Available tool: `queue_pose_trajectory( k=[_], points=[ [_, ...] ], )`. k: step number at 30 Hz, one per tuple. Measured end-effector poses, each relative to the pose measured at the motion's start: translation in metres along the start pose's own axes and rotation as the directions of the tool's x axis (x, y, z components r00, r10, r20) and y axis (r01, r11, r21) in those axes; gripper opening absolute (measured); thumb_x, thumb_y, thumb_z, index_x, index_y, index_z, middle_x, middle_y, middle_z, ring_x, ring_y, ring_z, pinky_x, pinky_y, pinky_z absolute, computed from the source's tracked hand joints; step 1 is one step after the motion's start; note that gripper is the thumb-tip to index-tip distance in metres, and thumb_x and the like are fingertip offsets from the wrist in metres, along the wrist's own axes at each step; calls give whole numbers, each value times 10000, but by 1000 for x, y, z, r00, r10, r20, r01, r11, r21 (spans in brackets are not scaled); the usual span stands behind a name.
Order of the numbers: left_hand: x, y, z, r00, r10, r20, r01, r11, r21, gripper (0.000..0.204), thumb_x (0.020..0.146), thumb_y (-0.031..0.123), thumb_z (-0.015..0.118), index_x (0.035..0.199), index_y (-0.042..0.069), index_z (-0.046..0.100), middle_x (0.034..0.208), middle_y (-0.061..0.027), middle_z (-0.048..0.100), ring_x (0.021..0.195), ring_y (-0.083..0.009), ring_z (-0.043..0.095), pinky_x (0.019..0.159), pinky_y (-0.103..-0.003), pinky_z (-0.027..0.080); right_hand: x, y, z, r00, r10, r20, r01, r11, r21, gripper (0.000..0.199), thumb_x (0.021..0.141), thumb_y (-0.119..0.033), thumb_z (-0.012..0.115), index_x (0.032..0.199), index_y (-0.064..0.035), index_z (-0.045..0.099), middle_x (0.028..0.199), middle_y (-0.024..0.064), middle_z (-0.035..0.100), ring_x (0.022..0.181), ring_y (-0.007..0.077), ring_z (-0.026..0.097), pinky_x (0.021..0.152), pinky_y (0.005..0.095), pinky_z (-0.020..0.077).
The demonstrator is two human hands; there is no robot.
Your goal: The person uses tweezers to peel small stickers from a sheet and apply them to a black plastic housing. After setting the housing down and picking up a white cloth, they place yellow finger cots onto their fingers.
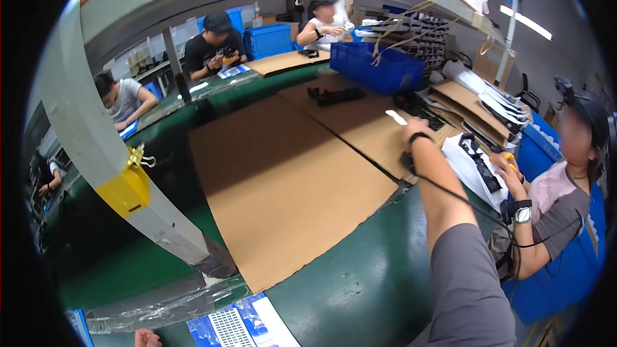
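My right arm stretches far forward, and my right hand (416, 128) is at the black plastic parts (432, 115) on the cardboard's right side. Its fingers are too small and partly hidden to show whether they grip one. A small white slip (396, 117) lies just left of that hand. My left hand (147, 338) shows only in part at the lower edge, its fingers curled; anything inside them is hidden. To its right lies a label sheet (232, 328) with blue and white areas. Another black plastic part (335, 96) rests farther back on the cardboard.
Large cardboard sheets (289, 186) cover part of the green table (347, 283). A pale post (96, 122) with a binder clip (139, 156) rises at left. A blue bin (376, 67) stands behind. At right, a co-worker (553, 199) handles something yellow beside a black part (482, 164) on white sheeting.
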State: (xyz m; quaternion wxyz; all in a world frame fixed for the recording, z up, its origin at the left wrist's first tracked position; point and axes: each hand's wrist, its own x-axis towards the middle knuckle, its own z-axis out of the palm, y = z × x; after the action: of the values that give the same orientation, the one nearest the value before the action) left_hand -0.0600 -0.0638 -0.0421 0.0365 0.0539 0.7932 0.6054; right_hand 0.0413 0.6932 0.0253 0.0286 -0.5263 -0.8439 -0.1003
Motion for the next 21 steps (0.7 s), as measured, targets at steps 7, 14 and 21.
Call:
queue_pose_trajectory(
  k=[7,14,21],
  points=[
    [21,-10,8,996,64,-68,-65,998,-4,82,736,122,491,796,73,462,620,27,453,493,-23,380,451,-141,304,83,135,86,987,146,-64,-143,989,37,482,774,-239,507,1220,-104,383,1308,149,299,1155,322,363,949,403,317],
    [19,-4,27,986,10,-168,-9,1000,11,47,711,105,500,749,82,484,624,28,445,494,-27,375,459,-145,295,96,154,92,983,180,-32,-175,977,119,349,794,-176,467,1114,-40,498,1098,155,523,1083,298,435,919,399,336],
    [13,1,21,994,14,-106,-12,1000,26,102,708,111,510,799,70,485,637,24,445,507,-29,377,477,-146,306,-7,88,12,969,-246,-2,245,964,107,180,748,-72,471,827,18,605,830,237,582,799,346,574,738,397,456]
  ],
)
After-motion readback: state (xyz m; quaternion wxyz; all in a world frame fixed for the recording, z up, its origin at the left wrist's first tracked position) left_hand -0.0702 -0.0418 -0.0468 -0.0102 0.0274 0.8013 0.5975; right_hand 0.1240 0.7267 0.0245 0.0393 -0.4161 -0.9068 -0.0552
